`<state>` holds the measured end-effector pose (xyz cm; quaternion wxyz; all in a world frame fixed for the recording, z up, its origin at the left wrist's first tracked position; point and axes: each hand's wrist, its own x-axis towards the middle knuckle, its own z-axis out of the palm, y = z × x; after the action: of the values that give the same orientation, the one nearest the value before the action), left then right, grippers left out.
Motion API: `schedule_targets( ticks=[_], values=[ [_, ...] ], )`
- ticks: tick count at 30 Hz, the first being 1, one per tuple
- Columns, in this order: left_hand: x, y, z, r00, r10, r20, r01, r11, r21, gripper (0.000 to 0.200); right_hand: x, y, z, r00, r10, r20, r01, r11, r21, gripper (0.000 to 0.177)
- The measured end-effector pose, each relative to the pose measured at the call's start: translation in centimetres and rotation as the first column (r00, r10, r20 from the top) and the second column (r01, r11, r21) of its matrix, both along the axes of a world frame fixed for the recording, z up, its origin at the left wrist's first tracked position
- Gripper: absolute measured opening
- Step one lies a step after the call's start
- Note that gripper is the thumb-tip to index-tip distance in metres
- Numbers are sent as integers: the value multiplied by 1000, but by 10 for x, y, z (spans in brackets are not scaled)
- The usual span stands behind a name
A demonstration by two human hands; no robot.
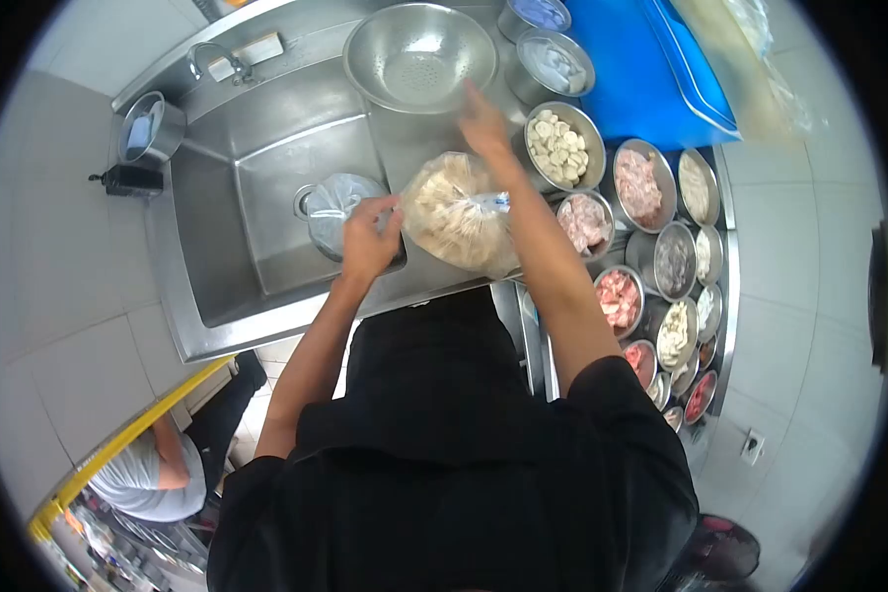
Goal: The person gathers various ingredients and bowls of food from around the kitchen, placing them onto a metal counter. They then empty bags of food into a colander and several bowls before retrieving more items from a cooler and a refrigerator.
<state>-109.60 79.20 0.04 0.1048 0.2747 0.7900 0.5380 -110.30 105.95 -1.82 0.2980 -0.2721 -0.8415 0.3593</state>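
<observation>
A clear plastic bag [452, 215] full of pale, beige pieces sits on the steel counter just right of the sink, its gathered neck marked with a blue-and-white label. My left hand [370, 237] is at the bag's left edge, fingers loosely curved and apart. Below that hand, a second tied bag [337, 209], greyish and translucent, lies in the sink near the drain. My right hand [483, 126] reaches past the first bag with fingers stretched out. Its fingertips overlap the rim of a large steel colander [419, 54] at the back of the counter.
The steel sink [257, 207] has a faucet [202, 64] at its back. On the right stand several steel bowls, including one of whitish balls [556, 148] and one of pink meat [639, 185]. A blue bin [622, 74] is behind them. Another person [153, 474] is at lower left.
</observation>
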Motion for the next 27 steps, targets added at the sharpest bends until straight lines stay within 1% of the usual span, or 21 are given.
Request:
schedule_targets(
  ticks=[2,3,4,5,6,7,8,9,10,11,12,13,14,15,16,18,20,21,23,25,27],
  values=[
    [5,8,4,985,-150,-85,146,987,-62,23,42,0,36,998,10,67,2,984,-178,42],
    [6,14,9,982,-168,-80,164,985,-55,23,67,1,42,997,13,82,15,945,-326,40],
    [6,23,18,950,-263,-170,258,965,-49,24,92,1,48,995,18,95,28,884,-466,38],
    [6,34,24,901,-346,-261,346,937,-47,26,120,-1,44,981,65,183,1,941,-339,36],
    [7,50,21,897,-355,-262,358,933,-37,26,143,-7,39,956,100,275,-42,977,-209,35],
    [9,66,15,828,-398,-394,421,906,-31,25,156,-21,44,957,85,278,-28,979,-203,35],
    [10,80,12,740,-428,-519,483,875,-34,23,164,-39,52,921,50,387,-1,992,-126,33],
    [10,92,15,731,-436,-525,495,868,-30,23,168,-53,57,875,6,484,19,999,-46,31],
    [9,102,18,697,-567,-439,507,823,-257,18,171,-66,56,878,-11,479,34,999,-39,31],
    [8,112,20,666,-672,-325,504,726,-469,16,172,-76,52,929,-56,366,45,998,40,33],
    [8,119,20,655,-679,-331,510,721,-469,16,171,-86,47,965,-91,245,64,991,116,35],
    [10,123,17,727,-638,-253,486,739,-466,16,169,-97,41,965,-101,241,75,991,114,35],
    [13,125,13,793,-584,-171,457,756,-468,18,166,-108,34,971,-140,195,97,972,213,33],
    [16,128,9,789,-589,-176,456,752,-475,18,161,-116,28,974,-175,141,125,943,308,31],
    [21,130,4,840,-518,-160,384,776,-500,21,155,-119,22,975,-181,133,134,944,302,31],
    [32,125,-6,886,-440,-145,305,789,-534,25,151,-124,12,973,-202,115,126,874,469,27],
    [33,118,-8,986,-167,-7,150,902,-405,24,152,-121,10,988,-142,51,104,886,451,22],
    [33,113,-2,986,-163,-29,137,902,-409,24,150,-120,10,996,-91,1,81,897,434,17],
    [33,99,10,995,-81,54,95,933,-347,27,142,-122,7,993,-79,-85,108,892,438,16],
    [21,92,33,996,-84,9,82,934,-347,26,129,-121,14,987,-47,-155,112,888,447,16],
    [12,82,50,996,-87,-29,72,936,-346,25,109,-120,32,994,-82,-74,88,992,86,13]
  ],
)
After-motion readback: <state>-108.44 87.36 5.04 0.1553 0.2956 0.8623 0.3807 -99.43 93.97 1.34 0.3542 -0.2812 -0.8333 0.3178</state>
